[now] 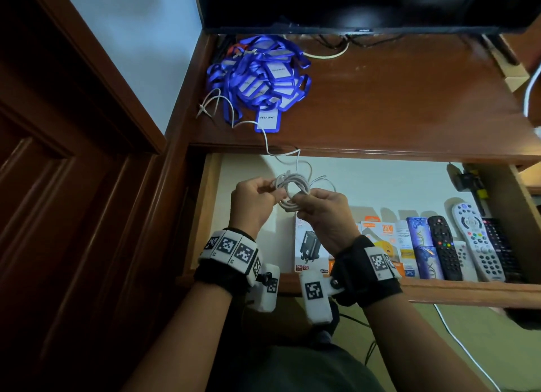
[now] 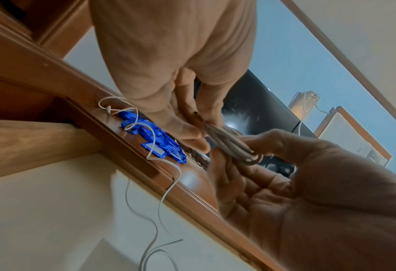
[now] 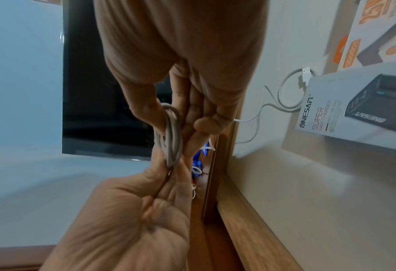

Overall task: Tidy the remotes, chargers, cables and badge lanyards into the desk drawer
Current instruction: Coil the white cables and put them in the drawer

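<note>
Above the open drawer: we hold a coil of white cable (image 1: 292, 191) between our two hands.
Left hand (image 1: 253, 202): we pinch one side of the coil between thumb and curled fingers; in the left wrist view (image 2: 273, 183) the strands cross our fingertips.
Right hand (image 1: 325, 216): we grip the other side of the coil with curled fingers; in the right wrist view (image 3: 183, 88) the loops hang between thumb and fingers.
Cable: most of it is looped in our hands; a loose length runs up over the desk edge to the lanyards, and a tail with a USB plug (image 3: 306, 72) lies on the drawer floor just beside a charger box.
Lanyards (image 1: 259, 78): we see a blue heap with white badge cards at the back left of the desk (image 1: 395, 98), well apart from our hands.
Drawer (image 1: 366, 180): it is pulled out below the desk top, with a pale floor.
Charger boxes (image 1: 314, 245): they stand along the drawer's front, near our right wrist.
Remotes (image 1: 474, 239): several lie side by side at the drawer's right, black and grey ones.
Soap packs (image 1: 421, 245): blue, between the boxes and the remotes.
Screen (image 1: 366, 4): a dark one stands at the back of the desk.
</note>
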`<state>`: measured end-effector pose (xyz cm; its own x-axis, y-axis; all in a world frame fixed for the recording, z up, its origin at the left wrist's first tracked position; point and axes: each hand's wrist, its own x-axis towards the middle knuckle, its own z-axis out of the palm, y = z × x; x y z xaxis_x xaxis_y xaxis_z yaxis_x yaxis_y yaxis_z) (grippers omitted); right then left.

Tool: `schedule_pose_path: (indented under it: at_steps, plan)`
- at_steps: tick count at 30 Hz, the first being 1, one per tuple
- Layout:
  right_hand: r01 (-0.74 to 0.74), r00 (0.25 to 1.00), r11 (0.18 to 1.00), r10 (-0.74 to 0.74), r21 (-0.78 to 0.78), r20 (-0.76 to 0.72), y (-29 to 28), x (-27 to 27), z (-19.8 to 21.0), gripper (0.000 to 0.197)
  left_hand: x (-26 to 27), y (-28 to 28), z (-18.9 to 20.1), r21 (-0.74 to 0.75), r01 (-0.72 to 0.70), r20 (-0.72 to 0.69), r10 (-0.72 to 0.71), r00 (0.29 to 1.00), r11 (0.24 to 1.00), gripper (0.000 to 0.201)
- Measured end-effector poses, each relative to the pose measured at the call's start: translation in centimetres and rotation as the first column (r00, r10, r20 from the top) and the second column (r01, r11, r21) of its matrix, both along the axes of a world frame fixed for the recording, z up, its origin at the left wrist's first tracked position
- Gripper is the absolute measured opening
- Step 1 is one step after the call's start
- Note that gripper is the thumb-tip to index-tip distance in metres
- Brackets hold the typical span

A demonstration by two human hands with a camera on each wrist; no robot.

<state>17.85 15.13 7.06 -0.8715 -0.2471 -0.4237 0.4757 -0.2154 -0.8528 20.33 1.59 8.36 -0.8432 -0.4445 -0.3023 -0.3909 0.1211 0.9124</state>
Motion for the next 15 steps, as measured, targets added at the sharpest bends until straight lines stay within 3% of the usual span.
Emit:
schedule_pose_path:
  at_steps: [5,15]
  plan:
    - [-0.048,0.999,0.998,0.047,0.037,0.025,0.1,-1.3,-0.6,0.023,-1.4,-0.1,0.0,0.062,0.039,0.025,-0.041,0.999,0.997,0.019]
    - [-0.051,0.999,0.992,0.050,0.113,0.011,1.0,-3.1,0.1,0.013,-4.8,1.0,-0.6,0.000,0.223,0.081,-0.222,0.972,0.975,0.011]
